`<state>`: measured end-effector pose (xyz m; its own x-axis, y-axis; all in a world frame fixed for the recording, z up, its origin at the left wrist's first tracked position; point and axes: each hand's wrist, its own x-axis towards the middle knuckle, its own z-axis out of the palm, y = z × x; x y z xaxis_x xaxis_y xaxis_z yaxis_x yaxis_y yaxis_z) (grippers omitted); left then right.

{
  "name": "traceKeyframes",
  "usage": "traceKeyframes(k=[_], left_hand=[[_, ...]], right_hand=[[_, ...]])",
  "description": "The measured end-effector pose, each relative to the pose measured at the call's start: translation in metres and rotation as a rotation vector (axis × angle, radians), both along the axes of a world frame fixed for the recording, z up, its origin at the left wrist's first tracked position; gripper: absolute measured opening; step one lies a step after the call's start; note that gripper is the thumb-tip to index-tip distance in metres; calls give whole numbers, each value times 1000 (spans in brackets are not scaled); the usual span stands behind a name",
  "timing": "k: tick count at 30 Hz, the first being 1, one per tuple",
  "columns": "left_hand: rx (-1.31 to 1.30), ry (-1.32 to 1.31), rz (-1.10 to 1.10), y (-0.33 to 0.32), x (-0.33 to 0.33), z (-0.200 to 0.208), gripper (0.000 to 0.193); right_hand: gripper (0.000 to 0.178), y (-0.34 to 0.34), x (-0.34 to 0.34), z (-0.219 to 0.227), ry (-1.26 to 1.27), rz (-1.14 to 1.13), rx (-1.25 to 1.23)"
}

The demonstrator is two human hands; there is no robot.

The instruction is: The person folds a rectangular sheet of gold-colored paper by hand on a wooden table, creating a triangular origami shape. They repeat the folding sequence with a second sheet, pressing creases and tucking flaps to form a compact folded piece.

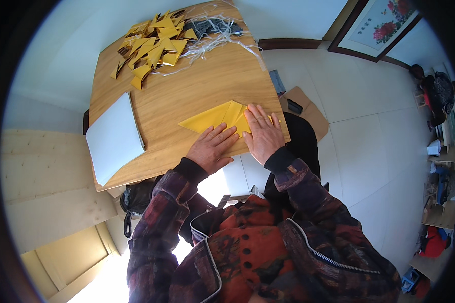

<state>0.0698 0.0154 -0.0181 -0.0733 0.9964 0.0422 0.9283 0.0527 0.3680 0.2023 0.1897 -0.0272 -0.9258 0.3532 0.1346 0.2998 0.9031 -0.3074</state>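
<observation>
A folded sheet of yellow paper lies flat near the front right of the wooden table, its pointed end toward the left. My left hand rests on its near edge with the fingers stretched out. On its right part my right hand lies flat, fingers extended, pressing the paper against the wood. Both palms cover some of the sheet, so its right end is partly hidden.
Several folded gold paper pieces are heaped at the table's far left. Beside them lies a tangle of white plastic strips. A stack of white paper sits at the left edge. The wooden table ends close to my right hand.
</observation>
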Motion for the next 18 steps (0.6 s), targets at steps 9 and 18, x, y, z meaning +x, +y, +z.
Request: traceKeyframes(k=[9,18], left_hand=[[16,-14,23,-1,1,-2,73],[24,-36,41,-1,1,0,72]], right_hand=[[55,30,13,4,-37,-120,-5],[47,57,24,-6,132,-121,-256]])
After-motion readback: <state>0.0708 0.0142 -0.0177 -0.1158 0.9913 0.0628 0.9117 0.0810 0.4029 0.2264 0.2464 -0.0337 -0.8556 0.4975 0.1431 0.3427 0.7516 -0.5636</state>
